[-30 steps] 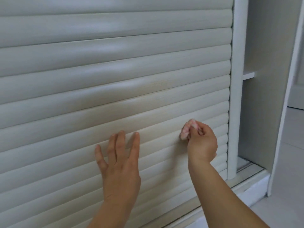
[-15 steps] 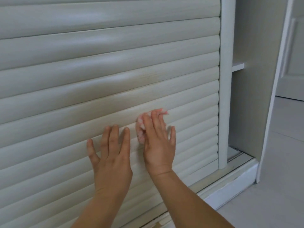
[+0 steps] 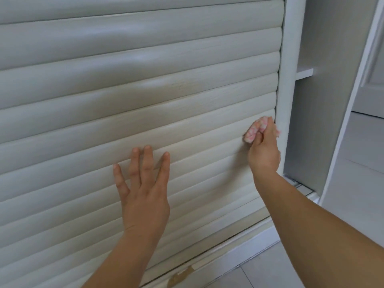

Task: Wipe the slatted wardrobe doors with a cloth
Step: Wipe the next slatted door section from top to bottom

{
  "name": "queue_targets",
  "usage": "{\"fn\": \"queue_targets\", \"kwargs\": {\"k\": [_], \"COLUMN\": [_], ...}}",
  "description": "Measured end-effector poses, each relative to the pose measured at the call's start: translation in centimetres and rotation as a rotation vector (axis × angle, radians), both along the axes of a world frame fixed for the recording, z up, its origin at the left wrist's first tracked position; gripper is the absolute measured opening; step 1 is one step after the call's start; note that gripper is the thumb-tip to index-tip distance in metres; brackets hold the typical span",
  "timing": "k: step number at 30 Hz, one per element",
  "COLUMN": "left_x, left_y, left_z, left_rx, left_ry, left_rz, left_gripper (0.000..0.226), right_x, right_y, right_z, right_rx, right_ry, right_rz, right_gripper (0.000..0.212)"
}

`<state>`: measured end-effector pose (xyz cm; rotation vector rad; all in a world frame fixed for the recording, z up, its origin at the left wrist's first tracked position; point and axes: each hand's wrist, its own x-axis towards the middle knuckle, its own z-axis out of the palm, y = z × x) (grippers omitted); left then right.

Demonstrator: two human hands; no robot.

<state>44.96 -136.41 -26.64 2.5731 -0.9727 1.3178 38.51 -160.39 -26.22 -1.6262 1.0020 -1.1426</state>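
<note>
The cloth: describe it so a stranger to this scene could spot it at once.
Start at the big slatted door and follow its lower slats right, to the white upright frame. There the right hand grips a small bunched cloth against a slat. Pink and white speckles make it the only coloured thing on the pale door.

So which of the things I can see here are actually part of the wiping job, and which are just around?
Part of the job:
- slatted door
- pink and white cloth, gripped by the right hand
- left hand, flat on the slats

Just around:
- door frame post
- shelf inside the open wardrobe
- floor
- torn tape by the bottom rail
</note>
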Motion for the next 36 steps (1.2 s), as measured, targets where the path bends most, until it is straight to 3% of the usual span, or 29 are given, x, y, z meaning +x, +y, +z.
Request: {"fn": "queue_targets", "kwargs": {"k": [5, 8, 12, 15, 18, 25, 26, 28, 29, 31, 36], "left_x": [0.1, 0.0, -0.2, -0.5, -0.8, -1.3, -1.4, -1.3, -1.2, -1.2, -1.0], "left_y": [0.3, 0.3, 0.4, 0.5, 0.3, -0.1, 0.0, 0.3, 0.4, 0.8, 1.6], "left_z": [0.1, 0.2, 0.6, 0.8, 1.2, 0.3, -0.1, -1.1, -1.6, -2.9, -4.8], "left_rx": [0.024, 0.031, 0.057, 0.057, 0.074, 0.102, 0.129, 0.171, 0.190, 0.231, 0.251], "left_ry": [-0.026, -0.020, -0.011, -0.002, -0.008, -0.003, -0.016, -0.024, -0.022, -0.011, 0.028], "left_rz": [0.006, 0.020, 0.044, 0.063, 0.079, 0.086, 0.060, 0.014, 0.003, -0.018, -0.040], "left_gripper": [0.073, 0.073, 0.072, 0.072, 0.073, 0.072, 0.070, 0.069, 0.071, 0.067, 0.067], "right_x": [2.0, 3.1, 3.5, 3.5, 3.3, 2.4, 2.2, 1.8, 1.8, 2.1, 3.5], "right_y": [1.5, 5.9, 13.3, 12.8, 9.1, 3.3, 3.3, 4.5, 5.1, 7.8, 15.8], "right_z": [-0.9, -1.9, -5.4, -7.1, -6.0, -3.2, -3.6, -3.7, -4.3, -5.7, -10.4], "right_rx": [0.067, 0.020, -0.377, -0.572, -0.459, 0.020, 0.057, 0.223, 0.322, 0.453, 0.637], "right_ry": [-0.219, -0.133, 0.086, 0.214, 0.196, -0.098, -0.183, -0.588, -0.774, -0.961, -0.826], "right_rz": [-0.041, -0.041, 0.092, 0.128, 0.039, -0.113, -0.128, 0.004, 0.092, 0.216, 0.187], "right_gripper": [0.045, 0.030, 0.048, 0.056, 0.053, 0.042, 0.033, 0.015, 0.021, 0.028, 0.030]}}
